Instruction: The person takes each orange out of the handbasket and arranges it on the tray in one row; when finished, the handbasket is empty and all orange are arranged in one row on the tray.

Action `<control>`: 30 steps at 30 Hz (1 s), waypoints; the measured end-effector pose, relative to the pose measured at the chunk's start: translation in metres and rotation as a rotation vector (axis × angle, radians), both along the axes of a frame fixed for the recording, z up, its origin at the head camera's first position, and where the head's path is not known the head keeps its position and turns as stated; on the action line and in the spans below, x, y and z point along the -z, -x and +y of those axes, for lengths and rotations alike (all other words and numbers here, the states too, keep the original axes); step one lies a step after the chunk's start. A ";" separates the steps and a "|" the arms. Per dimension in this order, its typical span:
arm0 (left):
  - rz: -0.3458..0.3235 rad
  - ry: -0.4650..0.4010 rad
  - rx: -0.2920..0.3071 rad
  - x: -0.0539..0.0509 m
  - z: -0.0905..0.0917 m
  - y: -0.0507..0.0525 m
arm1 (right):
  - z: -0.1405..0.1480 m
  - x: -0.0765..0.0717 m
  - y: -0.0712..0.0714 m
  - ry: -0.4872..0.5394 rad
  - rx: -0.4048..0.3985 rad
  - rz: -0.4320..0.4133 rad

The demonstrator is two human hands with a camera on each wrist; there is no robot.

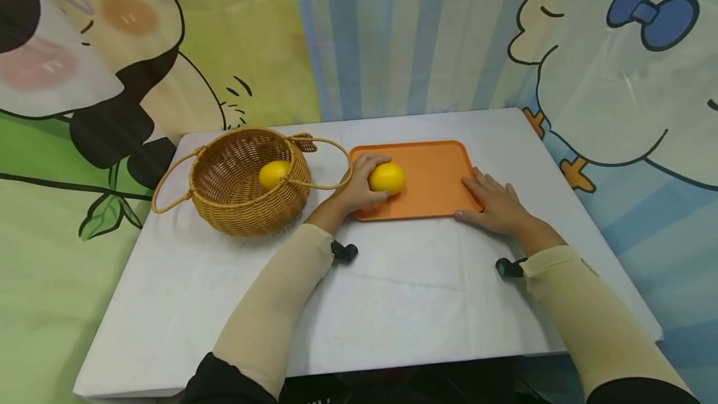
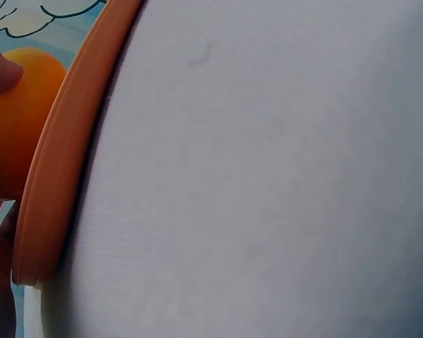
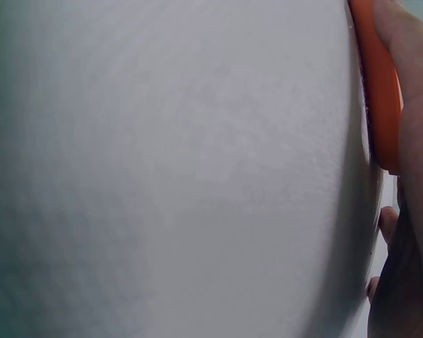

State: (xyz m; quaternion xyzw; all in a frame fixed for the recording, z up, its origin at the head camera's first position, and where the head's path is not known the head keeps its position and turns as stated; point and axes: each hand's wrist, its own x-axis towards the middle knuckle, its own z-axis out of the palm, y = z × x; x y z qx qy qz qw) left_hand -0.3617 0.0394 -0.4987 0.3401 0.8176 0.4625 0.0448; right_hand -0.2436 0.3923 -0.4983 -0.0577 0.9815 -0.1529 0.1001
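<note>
On the left part of an orange tray [image 1: 432,173], my left hand [image 1: 361,186] holds a yellow lemon [image 1: 388,178] between thumb and fingers. In the left wrist view, a fingertip presses against the lemon [image 2: 28,120] just beyond the tray's rim [image 2: 70,141]. My right hand [image 1: 496,204] lies at the tray's right edge with fingers extended, its thumb by the near corner. A wicker basket [image 1: 252,217] stands left of the tray, and a second lemon [image 1: 273,174] lies inside it.
The basket's right handle [image 1: 336,145] sticks out toward the tray and reaches my left wrist. Its left handle [image 1: 162,195] juts over the white table [image 1: 392,304]. A printed cloth backdrop [image 1: 392,36] hangs behind the table.
</note>
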 end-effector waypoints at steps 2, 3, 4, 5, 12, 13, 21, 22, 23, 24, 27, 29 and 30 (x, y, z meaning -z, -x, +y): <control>0.001 0.005 0.001 0.000 0.000 0.000 | 0.000 0.000 0.000 -0.005 -0.005 0.003; -0.001 0.003 0.002 0.000 0.000 0.000 | 0.000 -0.001 0.000 -0.006 -0.007 0.004; 0.001 0.001 0.004 0.000 0.000 0.000 | 0.000 -0.001 0.000 -0.006 -0.008 0.005; 0.003 0.002 0.004 -0.001 0.000 0.000 | 0.000 -0.001 0.001 -0.007 -0.008 0.005; 0.021 0.035 -0.003 -0.003 -0.002 0.000 | 0.000 0.000 0.000 0.005 -0.004 -0.003; 0.018 0.031 0.000 -0.002 -0.002 -0.001 | -0.001 -0.001 0.000 0.006 -0.004 -0.003; 0.010 -0.049 0.031 0.000 -0.001 -0.001 | -0.003 -0.005 -0.001 0.005 -0.002 -0.004; 0.014 -0.059 0.032 0.001 0.000 -0.001 | -0.003 -0.005 -0.001 0.005 -0.001 -0.005; 0.015 -0.070 0.033 0.001 0.000 -0.002 | -0.003 -0.005 -0.001 0.004 -0.001 -0.006; 0.017 -0.076 0.032 0.001 0.000 -0.002 | -0.003 -0.005 -0.001 0.005 -0.001 -0.007; 0.034 -0.081 0.025 0.001 0.002 -0.004 | -0.003 -0.005 -0.002 0.007 -0.001 -0.010; 0.053 -0.074 0.023 0.000 0.003 -0.006 | -0.003 -0.005 -0.002 0.005 -0.001 -0.011; 0.068 -0.066 0.023 0.000 0.004 -0.007 | -0.002 -0.005 -0.002 0.006 0.000 -0.011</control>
